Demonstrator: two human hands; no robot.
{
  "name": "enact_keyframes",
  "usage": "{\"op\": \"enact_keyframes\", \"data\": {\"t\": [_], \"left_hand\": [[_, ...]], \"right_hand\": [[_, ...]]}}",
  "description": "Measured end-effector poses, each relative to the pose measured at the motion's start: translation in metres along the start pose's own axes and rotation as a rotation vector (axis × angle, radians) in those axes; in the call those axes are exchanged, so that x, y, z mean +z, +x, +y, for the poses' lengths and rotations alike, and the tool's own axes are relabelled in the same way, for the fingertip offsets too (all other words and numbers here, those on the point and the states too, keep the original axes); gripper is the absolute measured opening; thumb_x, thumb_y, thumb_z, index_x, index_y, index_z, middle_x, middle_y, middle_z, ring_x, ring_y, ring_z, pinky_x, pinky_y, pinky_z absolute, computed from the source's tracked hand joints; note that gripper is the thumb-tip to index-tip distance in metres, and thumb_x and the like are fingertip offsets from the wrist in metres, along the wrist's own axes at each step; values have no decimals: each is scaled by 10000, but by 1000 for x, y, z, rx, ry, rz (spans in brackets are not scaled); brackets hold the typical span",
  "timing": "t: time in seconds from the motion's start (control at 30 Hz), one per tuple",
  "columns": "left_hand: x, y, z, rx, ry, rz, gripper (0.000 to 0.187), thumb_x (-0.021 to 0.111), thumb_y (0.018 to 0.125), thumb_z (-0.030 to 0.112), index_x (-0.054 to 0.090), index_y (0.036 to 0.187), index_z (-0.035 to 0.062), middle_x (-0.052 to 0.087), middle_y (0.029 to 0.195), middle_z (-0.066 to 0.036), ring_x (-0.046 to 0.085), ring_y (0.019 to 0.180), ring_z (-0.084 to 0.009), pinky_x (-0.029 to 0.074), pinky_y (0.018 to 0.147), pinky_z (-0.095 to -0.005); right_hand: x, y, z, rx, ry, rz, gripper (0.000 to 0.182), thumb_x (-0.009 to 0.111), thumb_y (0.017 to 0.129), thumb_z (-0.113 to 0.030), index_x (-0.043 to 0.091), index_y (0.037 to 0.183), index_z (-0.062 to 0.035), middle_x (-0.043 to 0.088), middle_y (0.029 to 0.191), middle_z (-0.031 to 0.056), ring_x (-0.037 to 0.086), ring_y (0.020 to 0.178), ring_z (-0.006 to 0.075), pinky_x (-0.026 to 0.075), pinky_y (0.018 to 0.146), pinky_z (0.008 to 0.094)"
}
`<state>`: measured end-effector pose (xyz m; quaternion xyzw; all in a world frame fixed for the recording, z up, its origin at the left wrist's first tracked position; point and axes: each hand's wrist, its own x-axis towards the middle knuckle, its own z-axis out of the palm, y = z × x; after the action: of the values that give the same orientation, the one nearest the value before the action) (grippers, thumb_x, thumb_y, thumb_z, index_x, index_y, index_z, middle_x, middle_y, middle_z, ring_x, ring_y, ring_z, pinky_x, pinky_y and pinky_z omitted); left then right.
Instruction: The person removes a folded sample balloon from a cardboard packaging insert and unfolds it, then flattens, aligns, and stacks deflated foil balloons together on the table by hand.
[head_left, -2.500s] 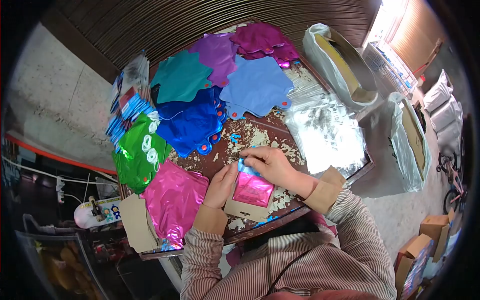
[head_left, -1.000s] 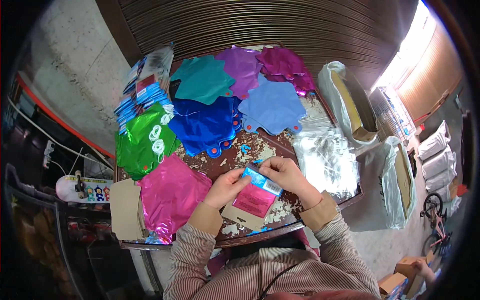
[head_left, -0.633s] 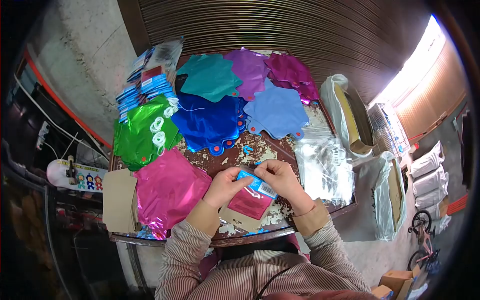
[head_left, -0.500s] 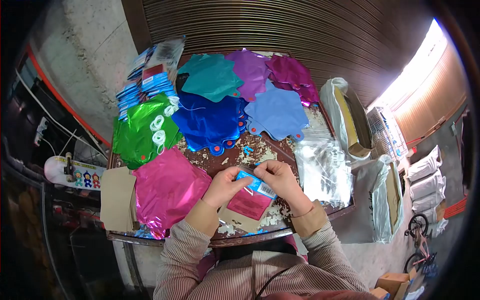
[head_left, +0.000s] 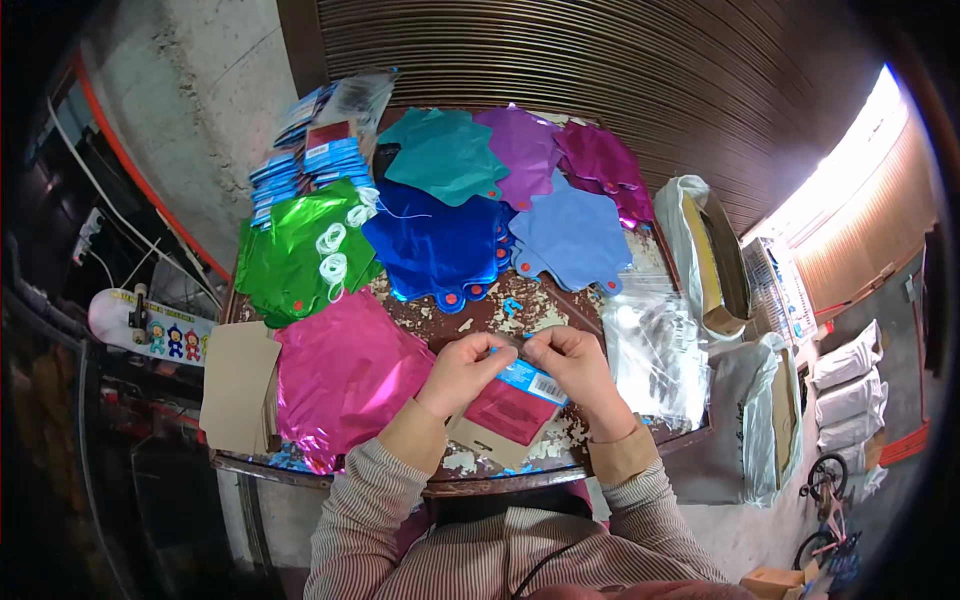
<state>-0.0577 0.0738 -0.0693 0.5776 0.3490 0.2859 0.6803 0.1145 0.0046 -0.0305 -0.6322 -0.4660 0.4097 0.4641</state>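
Both hands meet at the top edge of a small clear packet, which has a blue barcode label and a folded pink foil piece showing in it. My left hand pinches the upper left of the packet, its fingertips closed. On the upper right, my right hand has thumb and forefinger pressed together. A beige card lies under the packet on the worn table. Left of my left hand spreads a pile of pink foil sheets. Clear plastic bags lie right of my right hand.
Foil piles in green, dark blue, light blue, teal, purple and magenta cover the back. White string coils rest on the green. Labelled packets are stacked back left, beige cards front left.
My fingertips have drawn closer together along the packet's top edge, and the left thumb has come off the blue label. The whole view has shifted slightly.
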Motion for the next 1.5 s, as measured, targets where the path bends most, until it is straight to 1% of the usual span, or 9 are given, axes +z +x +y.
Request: {"op": "enact_keyframes", "data": {"t": [0.07, 0.23, 0.43, 0.6, 0.73, 1.1, 1.23, 1.33, 1.5], "left_hand": [[0, 1, 0, 12, 9, 8, 146, 627, 853, 146, 678, 902, 19, 639, 787, -4, 532, 694, -77, 421, 638, -180], [1, 3, -3, 58, -39, 91, 139, 628, 857, 141, 677, 904, 19, 640, 792, -9, 534, 701, -75, 428, 644, -186], [-2, 8, -14, 80, -87, 100, 135, 628, 862, 131, 673, 908, 13, 644, 801, -15, 537, 707, -77, 435, 653, -190], [-3, 9, -11, 29, -116, 89, 131, 629, 865, 121, 668, 920, 8, 649, 812, -22, 546, 721, -82, 440, 670, -189], [-5, 10, -15, -20, -97, 140, 130, 631, 866, 113, 663, 929, 4, 654, 832, -30, 553, 736, -85, 441, 683, -186], [-8, 9, -15, -21, -90, 111, 147, 635, 869, 123, 663, 946, 0, 656, 868, -40, 557, 756, -92, 445, 700, -195], [-7, 6, -7, -82, -28, 160, 163, 640, 873, 141, 666, 951, 0, 656, 870, -41, 555, 765, -95, 444, 711, -203], [-9, 5, -5, -36, -41, 132, 170, 635, 874, 143, 667, 945, -8, 657, 865, -42, 554, 770, -99, 443, 716, -210], [-12, 6, -12, -27, 27, 154, 175, 615, 878, 134, 665, 940, -22, 658, 873, -51, 556, 773, -106, 445, 721, -214]], "right_hand": [[-1, 2, 1, 11, 46, 8, 92, 644, 854, -99, 691, 835, -23, 605, 670, -23, 475, 574, 46, 390, 527, 178], [-15, 3, 7, 97, 74, -79, 112, 634, 869, -113, 697, 852, -22, 609, 681, -17, 483, 587, 48, 393, 537, 174], [-21, -1, 18, 191, 69, -97, 111, 626, 884, -97, 685, 883, -3, 620, 723, -8, 503, 620, 50, 410, 571, 170], [-18, 1, 24, 160, 30, -61, 107, 629, 881, -105, 690, 883, -17, 617, 720, -14, 492, 607, 46, 406, 557, 176], [-14, 5, 30, 99, -25, -52, 115, 640, 851, -115, 701, 864, -18, 608, 678, -4, 495, 583, 71, 414, 542, 198], [-9, 2, 28, -8, -102, 8, 49, 649, 833, -64, 682, 836, -28, 613, 688, -20, 488, 571, 63, 415, 548, 196], [-10, -1, 22, -8, -126, 0, 46, 649, 830, -64, 686, 836, -38, 610, 674, -25, 480, 553, 63, 410, 527, 199], [-11, -3, 20, -16, -128, 1, 62, 656, 835, -83, 695, 849, -38, 610, 666, -22, 471, 542, 64, 408, 521, 199], [-10, 4, 30, 27, -199, -16, 126, 664, 818, -136, 699, 892, -41, 641, 708, -4, 539, 601, 96, 456, 583, 226]]}}
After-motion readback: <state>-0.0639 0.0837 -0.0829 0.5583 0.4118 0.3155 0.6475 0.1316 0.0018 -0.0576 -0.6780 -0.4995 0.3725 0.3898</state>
